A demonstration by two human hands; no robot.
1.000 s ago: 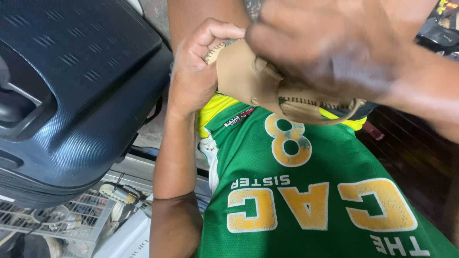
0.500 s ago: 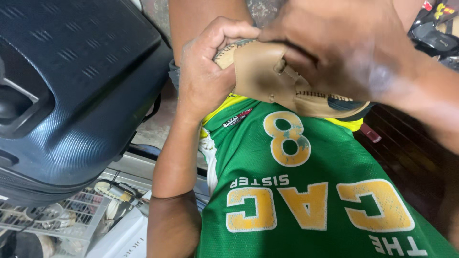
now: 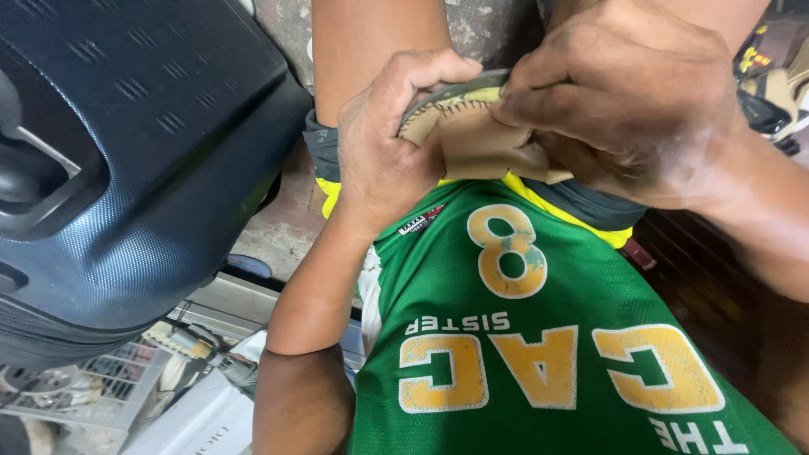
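A tan leather shoe piece (image 3: 480, 143) with a stitched edge and a dark sole rim sits between both my hands, just above my green jersey (image 3: 539, 337). My left hand (image 3: 388, 139) grips its left end, thumb curled over the stitched rim. My right hand (image 3: 624, 101) covers the right side, its fingertips pinching the tan flap near the seam. Most of the piece is hidden under my fingers.
A large dark blue hard-shell suitcase (image 3: 126, 152) stands close on the left. Below it are a white wire rack (image 3: 93, 388) and a pale box (image 3: 194, 421). My bare knee (image 3: 379, 34) rises behind the hands. Shoes (image 3: 775, 76) lie at the far right.
My hands have moved up and closer to the camera with the leather piece. The right hand's fingers have shifted to pinch the flap at the stitched edge.
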